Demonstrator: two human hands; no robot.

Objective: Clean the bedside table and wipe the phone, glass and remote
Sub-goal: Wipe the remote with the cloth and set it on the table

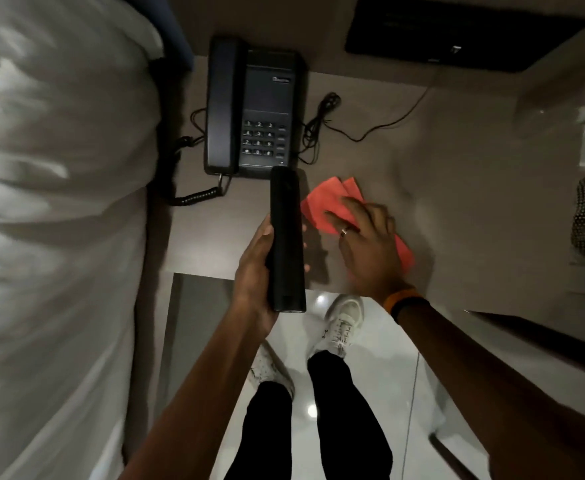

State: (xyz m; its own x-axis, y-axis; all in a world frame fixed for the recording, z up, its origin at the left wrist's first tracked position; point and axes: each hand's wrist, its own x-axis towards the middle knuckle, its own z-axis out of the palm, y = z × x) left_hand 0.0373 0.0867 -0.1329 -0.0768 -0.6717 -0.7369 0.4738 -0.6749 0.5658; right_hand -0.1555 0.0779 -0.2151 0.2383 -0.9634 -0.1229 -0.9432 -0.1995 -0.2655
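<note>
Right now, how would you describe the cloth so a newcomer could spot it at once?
Start at the black phone at the back of the table beside the bed. Come toward the table's front edge, just right of the remote in the left hand: the cloth lies flat there under the right hand. It is the only red thing in view.

A left hand grips a long black plastic remote above the beige bench. The right hand presses flat on a folded red cloth on the bench. A black corded desk phone sits behind, beside a white-sheeted bed.
</note>
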